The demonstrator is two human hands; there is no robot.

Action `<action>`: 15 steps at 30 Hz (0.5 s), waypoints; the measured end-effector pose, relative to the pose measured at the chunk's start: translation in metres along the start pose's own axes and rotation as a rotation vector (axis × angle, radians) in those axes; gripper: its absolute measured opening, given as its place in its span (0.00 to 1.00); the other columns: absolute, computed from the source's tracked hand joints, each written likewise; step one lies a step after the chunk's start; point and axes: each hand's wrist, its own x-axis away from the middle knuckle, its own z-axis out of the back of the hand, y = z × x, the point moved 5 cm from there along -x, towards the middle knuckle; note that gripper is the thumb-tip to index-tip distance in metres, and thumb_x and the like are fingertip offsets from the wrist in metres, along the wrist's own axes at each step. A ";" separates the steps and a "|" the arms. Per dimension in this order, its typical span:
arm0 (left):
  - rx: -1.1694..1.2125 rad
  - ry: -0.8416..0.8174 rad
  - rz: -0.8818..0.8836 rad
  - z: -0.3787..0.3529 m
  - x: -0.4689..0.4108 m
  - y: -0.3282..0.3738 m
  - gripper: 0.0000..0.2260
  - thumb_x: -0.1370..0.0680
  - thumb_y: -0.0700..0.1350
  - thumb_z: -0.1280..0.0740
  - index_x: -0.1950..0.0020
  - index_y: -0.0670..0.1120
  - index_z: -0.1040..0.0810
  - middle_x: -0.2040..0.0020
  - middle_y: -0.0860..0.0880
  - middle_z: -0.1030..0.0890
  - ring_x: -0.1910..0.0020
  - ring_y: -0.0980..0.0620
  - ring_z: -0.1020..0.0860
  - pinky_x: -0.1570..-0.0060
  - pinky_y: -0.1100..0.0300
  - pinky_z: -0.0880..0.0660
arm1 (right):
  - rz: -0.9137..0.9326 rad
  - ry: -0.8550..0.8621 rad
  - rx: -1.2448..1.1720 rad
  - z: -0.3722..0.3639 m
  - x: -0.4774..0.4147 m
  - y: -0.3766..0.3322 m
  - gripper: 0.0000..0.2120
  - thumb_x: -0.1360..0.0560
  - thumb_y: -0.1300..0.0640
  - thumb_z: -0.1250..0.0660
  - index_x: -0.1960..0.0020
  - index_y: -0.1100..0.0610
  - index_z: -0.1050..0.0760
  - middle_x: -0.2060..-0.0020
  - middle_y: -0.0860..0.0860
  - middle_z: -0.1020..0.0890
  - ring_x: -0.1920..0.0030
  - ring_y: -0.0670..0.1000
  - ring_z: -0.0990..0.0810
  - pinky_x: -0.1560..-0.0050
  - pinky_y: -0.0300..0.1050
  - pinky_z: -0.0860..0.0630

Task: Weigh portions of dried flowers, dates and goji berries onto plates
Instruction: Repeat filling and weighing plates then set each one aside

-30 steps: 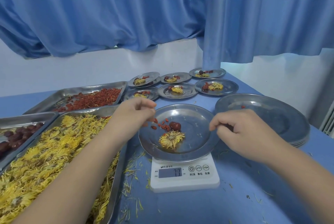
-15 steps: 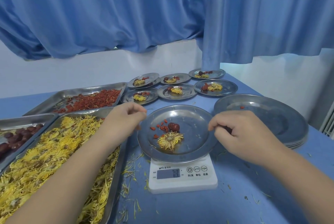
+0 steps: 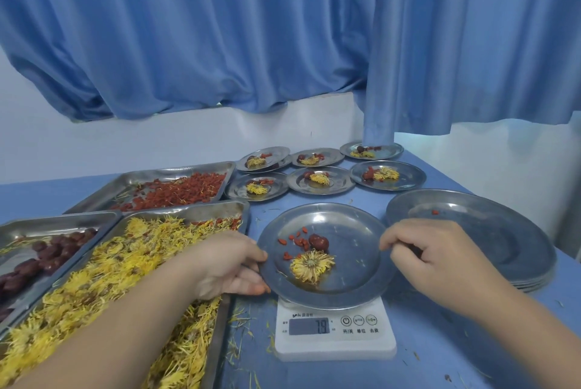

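The plate point(image 3: 352, 231) sits on the white scale point(image 3: 333, 338) near the tabletop's point(image 3: 456, 341) front edge, carrying one dried flower point(image 3: 311, 266), a date point(image 3: 318, 241) and a few goji berries point(image 3: 297, 239). The left hand point(image 3: 226, 266) grips its left rim, the right hand point(image 3: 437, 259) pinches its right rim. Trays point(image 3: 188, 209) lie toward the left edge.

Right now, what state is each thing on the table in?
Plate on scale: holds flower, date, berries.
Scale: on, display lit.
Left hand: grips plate's left rim.
Right hand: pinches plate's right rim.
Six far plates: filled.
Plate stack: one stray berry.
Three trays: stocked.
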 end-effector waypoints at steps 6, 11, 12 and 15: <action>0.318 0.033 -0.068 0.016 -0.008 -0.001 0.07 0.19 0.35 0.40 0.45 0.35 0.23 0.56 0.35 0.16 0.66 0.45 0.15 0.74 0.59 0.21 | -0.045 0.109 -0.147 0.001 -0.008 -0.003 0.19 0.31 0.69 0.35 0.65 0.45 0.21 0.68 0.41 0.19 0.66 0.45 0.22 0.68 0.33 0.30; 0.546 0.122 -0.126 0.042 -0.028 0.017 0.09 0.19 0.34 0.41 0.41 0.33 0.26 0.61 0.35 0.16 0.69 0.44 0.16 0.77 0.59 0.22 | -0.061 0.124 -0.256 -0.006 -0.031 -0.009 0.21 0.30 0.70 0.35 0.68 0.44 0.21 0.74 0.43 0.22 0.73 0.45 0.27 0.73 0.32 0.33; 0.569 0.138 -0.134 0.047 -0.033 0.022 0.09 0.18 0.35 0.41 0.40 0.33 0.27 0.61 0.35 0.16 0.69 0.43 0.16 0.77 0.58 0.22 | -0.066 0.119 -0.280 -0.009 -0.034 -0.010 0.20 0.30 0.70 0.36 0.67 0.45 0.21 0.75 0.44 0.23 0.75 0.44 0.30 0.73 0.31 0.35; 0.601 0.187 -0.148 0.053 -0.054 0.038 0.10 0.18 0.35 0.42 0.38 0.34 0.28 0.61 0.35 0.16 0.66 0.42 0.16 0.76 0.56 0.21 | -0.044 0.099 -0.283 -0.019 -0.036 -0.011 0.20 0.31 0.72 0.36 0.67 0.47 0.20 0.74 0.41 0.22 0.75 0.42 0.30 0.74 0.29 0.36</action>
